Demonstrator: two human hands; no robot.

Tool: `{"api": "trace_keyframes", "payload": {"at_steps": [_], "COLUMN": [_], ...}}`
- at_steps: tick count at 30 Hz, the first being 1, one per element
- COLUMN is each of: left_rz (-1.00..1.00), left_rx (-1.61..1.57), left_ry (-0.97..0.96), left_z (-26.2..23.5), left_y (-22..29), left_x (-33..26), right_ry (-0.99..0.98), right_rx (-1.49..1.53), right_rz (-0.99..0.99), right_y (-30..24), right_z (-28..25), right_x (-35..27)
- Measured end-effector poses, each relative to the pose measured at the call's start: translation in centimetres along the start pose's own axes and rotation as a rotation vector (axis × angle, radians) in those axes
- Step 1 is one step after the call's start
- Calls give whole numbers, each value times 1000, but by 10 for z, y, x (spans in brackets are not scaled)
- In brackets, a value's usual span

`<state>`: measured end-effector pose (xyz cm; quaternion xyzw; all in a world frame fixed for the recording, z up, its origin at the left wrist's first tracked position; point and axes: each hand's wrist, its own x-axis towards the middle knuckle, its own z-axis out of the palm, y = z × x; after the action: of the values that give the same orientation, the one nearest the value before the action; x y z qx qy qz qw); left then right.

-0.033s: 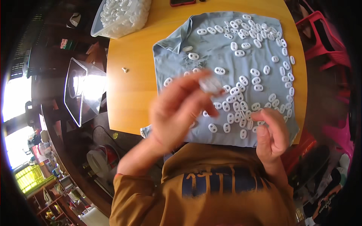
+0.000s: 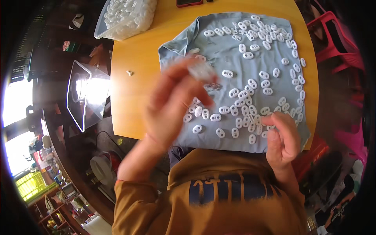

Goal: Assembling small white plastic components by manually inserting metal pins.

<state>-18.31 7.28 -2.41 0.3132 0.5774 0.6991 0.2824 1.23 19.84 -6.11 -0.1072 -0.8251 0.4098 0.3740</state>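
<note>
Left hand [image 2: 172, 105] motion-blurred; pale piece [image 2: 200, 71] at its fingers [image 2: 196, 96] unreadable. Bin [image 2: 125, 15] and phone [image 2: 188, 3] beyond the fingers cut by top edge.

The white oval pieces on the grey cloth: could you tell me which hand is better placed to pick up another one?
Right, probably. The right hand rests on the grey cloth among the white oval pieces; the left hand is raised, blurred, with a small pale piece at its fingertips.
</note>
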Motion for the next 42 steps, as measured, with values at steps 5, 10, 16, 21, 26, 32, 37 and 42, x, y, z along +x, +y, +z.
{"api": "trace_keyframes", "payload": {"at_steps": [5,10,16,21,26,32,37,42], "left_rz": [322,69,116,133,354,284,266,257], "left_rx": [288,732,550,838,1098,1196,1250,1223], "left_ry": [392,494,186,-83,-262,-190,-302,-290], "left_z": [-75,-146,-69,-28,-15,-21,-23,-21], "left_y": [34,54,14,-8,-23,-14,-18,-22], "left_x": [105,149,86,21,10,-6,-20,-29], "right_ry": [36,-9,-18,-58,-51,-34,-34,-35], "right_rx": [-45,-8,-13,-2,3,12,44,31], "right_rz": [-59,-86,-58,-59,-68,-70,-114,-104], "right_y": [6,5,14,15,17,18,20,20], "right_z": [2,6,6,7,7,6,8,9], "right_x": [3,10,8,8,9,7,7,6]}}
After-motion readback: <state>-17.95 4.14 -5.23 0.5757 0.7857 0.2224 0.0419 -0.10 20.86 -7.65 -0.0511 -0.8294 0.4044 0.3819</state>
